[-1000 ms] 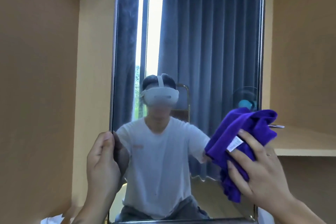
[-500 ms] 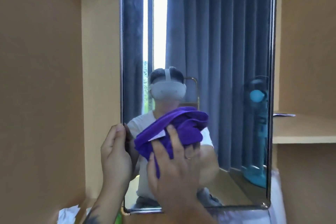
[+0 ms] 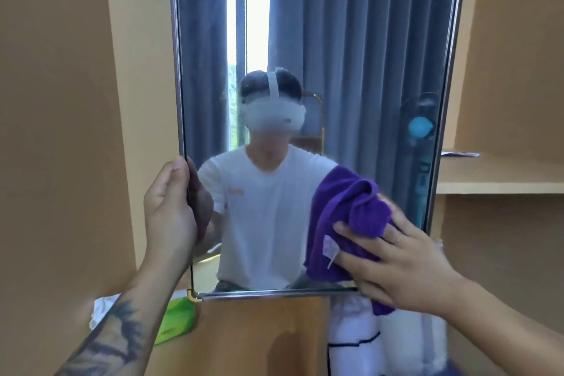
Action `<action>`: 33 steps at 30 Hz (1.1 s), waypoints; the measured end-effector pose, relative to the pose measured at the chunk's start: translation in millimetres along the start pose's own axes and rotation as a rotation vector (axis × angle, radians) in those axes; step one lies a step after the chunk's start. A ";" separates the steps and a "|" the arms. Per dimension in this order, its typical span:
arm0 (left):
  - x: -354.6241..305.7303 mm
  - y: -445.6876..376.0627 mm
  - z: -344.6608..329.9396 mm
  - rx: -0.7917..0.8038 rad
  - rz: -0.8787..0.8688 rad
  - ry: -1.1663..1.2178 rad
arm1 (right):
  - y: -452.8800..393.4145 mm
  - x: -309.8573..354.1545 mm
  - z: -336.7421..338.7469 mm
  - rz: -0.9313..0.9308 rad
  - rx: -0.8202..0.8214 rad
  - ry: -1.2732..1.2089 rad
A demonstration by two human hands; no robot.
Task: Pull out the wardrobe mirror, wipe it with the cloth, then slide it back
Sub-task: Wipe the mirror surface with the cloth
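The tall framed wardrobe mirror (image 3: 351, 55) stands pulled out between two wooden wardrobe walls and fills the middle of the view. My left hand (image 3: 169, 210) grips its left edge at about mid height, thumb on the near side and fingers wrapped behind. A bunched purple cloth (image 3: 345, 223) with a white label lies against the glass at the lower right. My right hand (image 3: 396, 262) presses on the cloth with spread fingers. The glass reflects a person in a white shirt with a headset, grey curtains and a fan.
A wooden side panel (image 3: 61, 131) rises close on the left. On the right a wooden shelf (image 3: 500, 180) carries a thin flat object (image 3: 460, 154). Below the mirror lie a green packet (image 3: 175, 320), white fabric (image 3: 102, 310) and a white garment (image 3: 354, 333).
My right hand has swept the purple cloth from the mirror's lower middle to its lower right. The left hand has kept its grip on the left edge. The view has shifted closer.
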State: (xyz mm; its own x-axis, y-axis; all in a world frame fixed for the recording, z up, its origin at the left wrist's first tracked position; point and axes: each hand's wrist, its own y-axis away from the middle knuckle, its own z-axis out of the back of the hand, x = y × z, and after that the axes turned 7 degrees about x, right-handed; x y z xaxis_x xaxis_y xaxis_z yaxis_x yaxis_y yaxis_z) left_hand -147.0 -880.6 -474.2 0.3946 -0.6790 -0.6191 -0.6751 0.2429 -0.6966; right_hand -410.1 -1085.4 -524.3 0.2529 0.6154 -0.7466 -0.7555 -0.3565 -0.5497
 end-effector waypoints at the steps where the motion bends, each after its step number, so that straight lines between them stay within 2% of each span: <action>1: 0.2 0.3 2.1 0.014 0.003 0.002 | 15.3 -3.8 -0.6 -0.055 0.007 -0.008; 5: 2.4 2.2 12.4 0.082 0.138 0.117 | 29.4 24.0 -8.1 -0.394 -0.093 -0.061; 8: 3.3 1.6 17.2 0.094 0.198 0.177 | 0.3 66.0 -21.5 -0.631 -0.177 -0.110; 10: 3.3 1.1 17.7 0.108 0.213 0.200 | -27.5 91.9 -28.3 -0.709 -0.205 -0.160; 16: -6.1 3.0 18.4 0.144 0.239 0.226 | -128.9 162.7 -29.2 -0.534 -0.236 -0.245; 20: -7.2 4.5 17.0 0.168 0.208 0.249 | -144.3 164.8 -26.0 -0.383 -0.245 -0.189; 23: -6.5 5.8 18.8 0.146 0.210 0.188 | -118.7 139.8 -24.4 -0.203 -0.228 -0.149; 26: -0.3 11.1 25.0 0.145 0.242 0.129 | -71.4 103.2 -21.7 -0.091 -0.131 -0.102; 31: 6.1 29.1 27.4 0.098 0.191 0.087 | 27.0 31.4 -11.8 -0.100 -0.031 -0.034; 33: 9.0 34.1 28.4 0.078 0.166 0.075 | 57.2 19.7 -8.2 -0.178 0.022 -0.039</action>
State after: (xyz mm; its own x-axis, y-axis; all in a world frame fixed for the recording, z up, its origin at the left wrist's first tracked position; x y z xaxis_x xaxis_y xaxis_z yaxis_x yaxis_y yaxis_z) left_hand -148.8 -858.8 -513.8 0.2323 -0.6744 -0.7009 -0.6752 0.4069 -0.6153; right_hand -443.4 -1099.5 -573.5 0.3610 0.6942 -0.6227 -0.7137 -0.2242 -0.6636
